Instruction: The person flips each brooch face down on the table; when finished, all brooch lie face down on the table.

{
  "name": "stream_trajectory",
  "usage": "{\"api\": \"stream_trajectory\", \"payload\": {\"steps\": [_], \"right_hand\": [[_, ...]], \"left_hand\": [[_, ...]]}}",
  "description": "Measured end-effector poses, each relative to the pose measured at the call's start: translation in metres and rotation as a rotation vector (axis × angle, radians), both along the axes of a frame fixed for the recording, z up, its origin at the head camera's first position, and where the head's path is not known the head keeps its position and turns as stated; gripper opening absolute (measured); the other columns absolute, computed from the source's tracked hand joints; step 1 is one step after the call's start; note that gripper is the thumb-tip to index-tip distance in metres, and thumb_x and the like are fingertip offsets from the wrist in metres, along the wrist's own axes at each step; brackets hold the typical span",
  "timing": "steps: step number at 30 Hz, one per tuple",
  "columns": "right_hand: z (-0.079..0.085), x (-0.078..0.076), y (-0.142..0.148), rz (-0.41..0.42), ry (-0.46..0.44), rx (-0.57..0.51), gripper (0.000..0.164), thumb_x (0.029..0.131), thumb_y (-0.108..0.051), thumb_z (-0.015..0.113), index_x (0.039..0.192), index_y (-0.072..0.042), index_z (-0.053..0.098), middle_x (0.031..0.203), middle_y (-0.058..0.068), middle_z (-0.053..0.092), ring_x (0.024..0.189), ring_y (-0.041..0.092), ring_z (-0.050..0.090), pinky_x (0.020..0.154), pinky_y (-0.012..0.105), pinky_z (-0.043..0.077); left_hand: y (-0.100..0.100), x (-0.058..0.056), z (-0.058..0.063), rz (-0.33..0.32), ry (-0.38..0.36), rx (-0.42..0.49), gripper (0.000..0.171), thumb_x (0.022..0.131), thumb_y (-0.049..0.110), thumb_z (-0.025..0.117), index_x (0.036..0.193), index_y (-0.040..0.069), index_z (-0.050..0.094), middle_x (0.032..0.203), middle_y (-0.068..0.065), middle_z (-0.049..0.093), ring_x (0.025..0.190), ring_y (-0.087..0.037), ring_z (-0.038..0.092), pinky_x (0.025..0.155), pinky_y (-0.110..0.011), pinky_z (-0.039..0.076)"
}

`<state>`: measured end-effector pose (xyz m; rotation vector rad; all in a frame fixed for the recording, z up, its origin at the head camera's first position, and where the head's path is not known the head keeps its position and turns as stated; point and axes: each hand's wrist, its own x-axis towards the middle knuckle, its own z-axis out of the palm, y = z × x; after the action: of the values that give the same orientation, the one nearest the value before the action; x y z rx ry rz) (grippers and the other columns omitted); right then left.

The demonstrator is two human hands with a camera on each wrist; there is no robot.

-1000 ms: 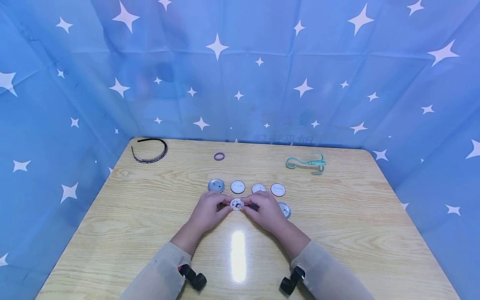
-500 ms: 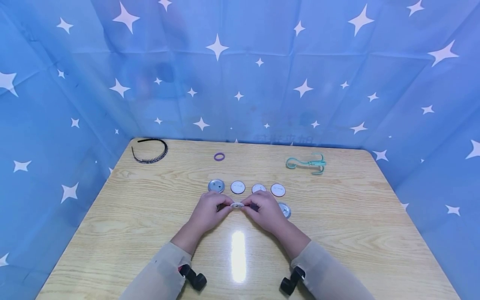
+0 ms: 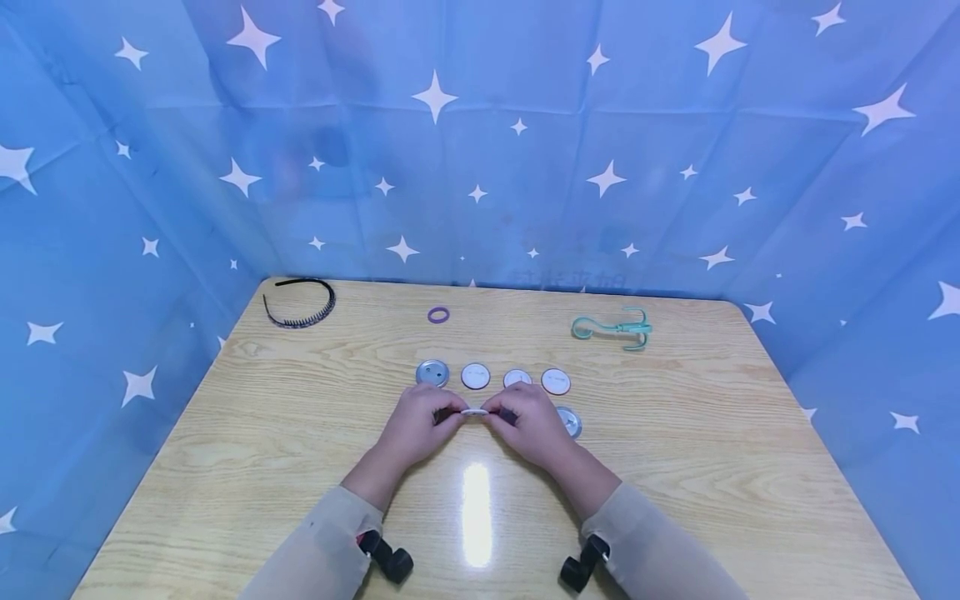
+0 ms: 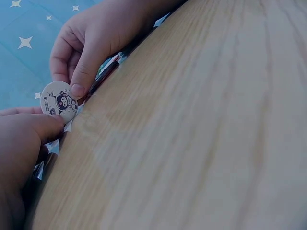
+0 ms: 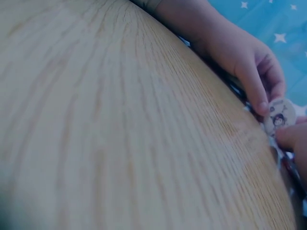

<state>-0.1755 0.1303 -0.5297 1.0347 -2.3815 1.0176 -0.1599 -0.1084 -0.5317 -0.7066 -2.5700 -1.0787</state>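
Note:
A small round pin badge (image 3: 474, 411) is held upright between both hands, edge-on to the head camera. Its white face with a printed cartoon figure shows in the left wrist view, on the badge (image 4: 59, 101). My left hand (image 3: 420, 421) pinches one side of the rim between thumb and fingers. The opposite side is pinched the same way by my right hand (image 3: 534, 421). Just beyond the hands lie a silver-backed badge (image 3: 432, 372) and white round badges (image 3: 476, 376) in a row. Another silver badge (image 3: 570, 421) is partly hidden by the right hand.
Toward the back of the wooden table (image 3: 712, 467) lie a black toothed headband (image 3: 300, 321), a purple ring (image 3: 438, 315) and a turquoise hooked hanger (image 3: 618, 327). A blue star-patterned curtain (image 3: 480, 150) stands behind the table's far edge.
The badge has turned from showing its printed face to the head camera to standing edge-on. Both hands keep their pinch and have barely moved.

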Motion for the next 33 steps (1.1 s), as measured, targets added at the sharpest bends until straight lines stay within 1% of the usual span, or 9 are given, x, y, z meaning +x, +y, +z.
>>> {"api": "stream_trajectory", "payload": {"steps": [7,11,15,18,24,27,33], "right_hand": [[0.0008,0.0003,-0.0003,-0.001,-0.008,0.016,0.009,0.086,-0.013,0.089,0.092,-0.016,0.082,0.087,-0.009,0.075,0.087,0.016,0.069,0.081,0.041,0.052],[0.0024,0.0007,-0.001,-0.003,-0.016,0.018,0.009,0.086,-0.014,0.089,0.09,-0.017,0.082,0.086,-0.009,0.075,0.086,0.014,0.069,0.082,0.04,0.053],[0.0033,0.0012,-0.001,-0.008,-0.018,0.024,0.009,0.087,-0.015,0.089,0.09,-0.018,0.082,0.087,-0.009,0.075,0.087,0.014,0.069,0.083,0.04,0.053],[0.0031,0.001,-0.0008,-0.002,-0.013,0.032,0.009,0.087,-0.015,0.089,0.091,-0.018,0.082,0.087,-0.01,0.075,0.088,0.014,0.069,0.083,0.04,0.053],[0.0015,-0.0001,-0.001,0.034,0.014,0.026,0.009,0.088,-0.018,0.089,0.094,-0.017,0.083,0.09,-0.01,0.077,0.088,0.014,0.069,0.083,0.038,0.053],[0.0012,0.0,-0.0011,0.037,0.007,0.034,0.009,0.089,-0.021,0.089,0.096,-0.019,0.083,0.093,-0.01,0.078,0.09,0.014,0.068,0.083,0.038,0.052],[0.0028,0.0022,-0.0003,0.019,-0.035,0.093,0.015,0.088,-0.029,0.089,0.101,-0.022,0.084,0.098,-0.01,0.077,0.098,0.014,0.066,0.087,0.041,0.05]], "left_hand": [[-0.0004,-0.0002,-0.002,-0.004,0.003,0.003,0.009,0.09,0.019,0.087,0.093,0.026,0.083,0.095,0.016,0.077,0.095,-0.011,0.066,0.09,-0.043,0.05],[-0.0005,-0.0001,-0.0011,-0.014,-0.005,0.004,0.006,0.091,0.027,0.087,0.095,0.025,0.083,0.094,0.016,0.076,0.093,-0.01,0.064,0.09,-0.041,0.05],[-0.0005,0.0008,0.001,-0.017,-0.027,0.002,0.009,0.094,0.034,0.084,0.097,0.026,0.083,0.096,0.016,0.075,0.095,-0.01,0.064,0.094,-0.041,0.049],[-0.0007,0.0014,0.0013,-0.013,-0.044,0.0,0.009,0.095,0.035,0.082,0.098,0.026,0.083,0.097,0.016,0.075,0.098,-0.01,0.064,0.097,-0.042,0.048],[-0.0011,0.0015,0.0008,-0.004,-0.067,0.001,0.01,0.094,0.034,0.082,0.1,0.026,0.082,0.101,0.015,0.076,0.1,-0.011,0.064,0.099,-0.044,0.047],[-0.0012,0.0016,0.0011,0.002,-0.082,0.004,0.01,0.094,0.034,0.082,0.101,0.027,0.082,0.103,0.015,0.076,0.102,-0.011,0.063,0.101,-0.044,0.047],[-0.0009,0.002,0.0014,0.007,-0.1,-0.006,0.013,0.092,0.035,0.083,0.102,0.028,0.082,0.105,0.016,0.076,0.103,-0.01,0.062,0.102,-0.045,0.045]]}}
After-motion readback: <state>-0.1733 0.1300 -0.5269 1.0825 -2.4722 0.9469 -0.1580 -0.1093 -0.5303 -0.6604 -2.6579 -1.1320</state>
